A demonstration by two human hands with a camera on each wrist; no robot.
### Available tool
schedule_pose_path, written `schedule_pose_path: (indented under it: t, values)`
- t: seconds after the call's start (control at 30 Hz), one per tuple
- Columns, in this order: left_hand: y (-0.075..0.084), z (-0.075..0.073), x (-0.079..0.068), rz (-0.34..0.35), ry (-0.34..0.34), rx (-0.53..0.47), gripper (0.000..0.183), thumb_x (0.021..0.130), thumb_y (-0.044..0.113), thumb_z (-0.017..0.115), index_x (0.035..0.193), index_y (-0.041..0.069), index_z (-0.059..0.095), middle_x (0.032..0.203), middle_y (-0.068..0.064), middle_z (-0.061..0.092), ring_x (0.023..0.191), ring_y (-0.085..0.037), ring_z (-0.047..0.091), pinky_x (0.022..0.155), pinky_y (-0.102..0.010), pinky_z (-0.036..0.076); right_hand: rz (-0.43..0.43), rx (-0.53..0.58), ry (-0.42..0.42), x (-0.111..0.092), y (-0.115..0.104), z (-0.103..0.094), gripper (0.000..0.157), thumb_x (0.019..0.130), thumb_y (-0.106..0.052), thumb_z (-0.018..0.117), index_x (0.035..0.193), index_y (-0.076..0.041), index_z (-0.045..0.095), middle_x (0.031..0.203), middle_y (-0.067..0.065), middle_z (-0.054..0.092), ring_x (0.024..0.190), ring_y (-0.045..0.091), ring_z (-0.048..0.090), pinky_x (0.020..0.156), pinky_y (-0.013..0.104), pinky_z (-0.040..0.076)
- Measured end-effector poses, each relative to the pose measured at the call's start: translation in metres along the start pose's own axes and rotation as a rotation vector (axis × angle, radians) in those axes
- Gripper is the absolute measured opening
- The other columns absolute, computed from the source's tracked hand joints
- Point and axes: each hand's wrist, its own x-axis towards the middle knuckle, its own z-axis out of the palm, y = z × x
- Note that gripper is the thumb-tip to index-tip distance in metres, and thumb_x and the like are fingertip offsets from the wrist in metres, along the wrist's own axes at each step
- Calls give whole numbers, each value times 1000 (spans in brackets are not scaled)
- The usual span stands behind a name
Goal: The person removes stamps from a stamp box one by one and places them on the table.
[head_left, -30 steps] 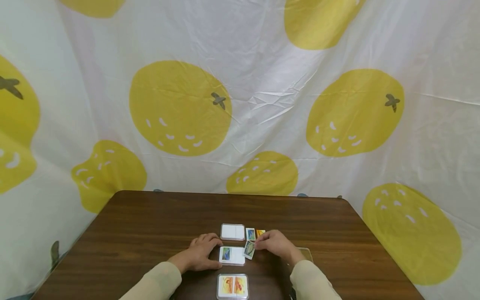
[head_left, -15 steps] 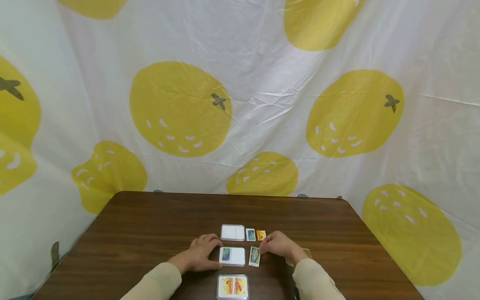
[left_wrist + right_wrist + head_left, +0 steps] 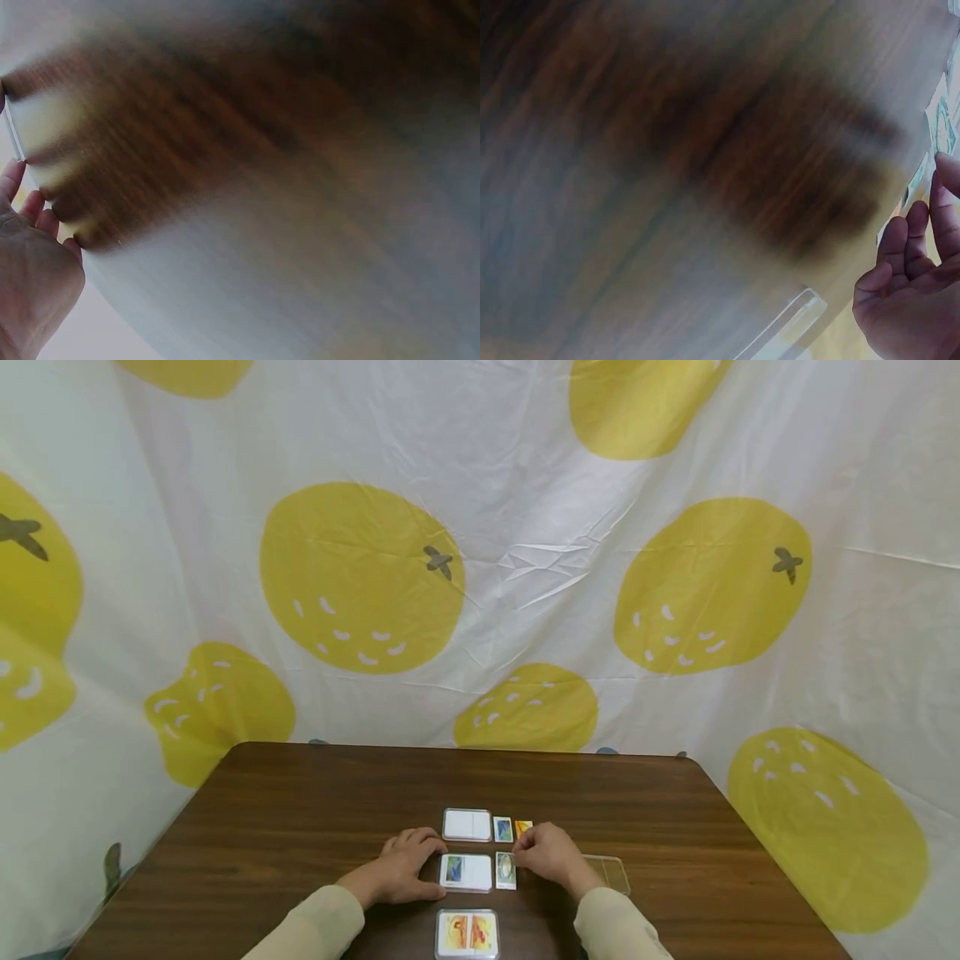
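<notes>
- Our right grip is drawn together, thumb and index finger pinching the pale green card at its upper right corner; the other fingers curl loosely.
- That card, a small upright rectangle with a white border, is just right of the middle case, well inside our reach on the counter.
- Our left grip is spread wide, fingers gently bent, thumb and index finger bracketing the middle case's left edge; how firmly they press, we cannot tell.
- Smooth, clear and round-cornered, the middle case has a white backing, with a blue-green card in its left half.
- Beyond it we see the far case, white with a dividing line; beside that lie a blue card and an orange card.
- Nearest us, the near case frames two orange-yellow pictures.
- Right of our wrist lies a thin transparent cover.
- Dark brown grain streaks the counter; behind hangs creased white cloth printed with yellow fruit.
</notes>
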Motion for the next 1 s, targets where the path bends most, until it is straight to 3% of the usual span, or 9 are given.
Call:
schedule_pose_path:
  t: [0.4, 0.77, 1.0]
  values:
    - [3, 0, 0, -34, -15, -5, 53, 87, 42, 73, 127, 12, 55, 138, -10, 41, 133, -39, 32, 104, -66, 23, -21, -109, 10, 2, 1, 6, 7, 80, -15, 74, 74, -13, 71, 67, -8, 58, 63, 11, 48, 60, 31, 42]
    - [-12, 11, 6, -30, 11, 7, 55, 87, 48, 70, 128, 15, 54, 140, -10, 41, 134, -38, 32, 106, -65, 23, -8, -135, 28, 1, 6, 8, 9, 79, -20, 77, 75, -15, 70, 70, -7, 60, 65, 13, 50, 64, 35, 42]
    - [-3, 4, 3, -32, -4, 5, 53, 87, 43, 73, 127, 13, 55, 139, -10, 42, 134, -39, 33, 105, -66, 23, -20, -122, 43, 3, 9, 9, 10, 80, -22, 77, 82, -14, 71, 77, -6, 61, 72, 14, 53, 69, 38, 46]
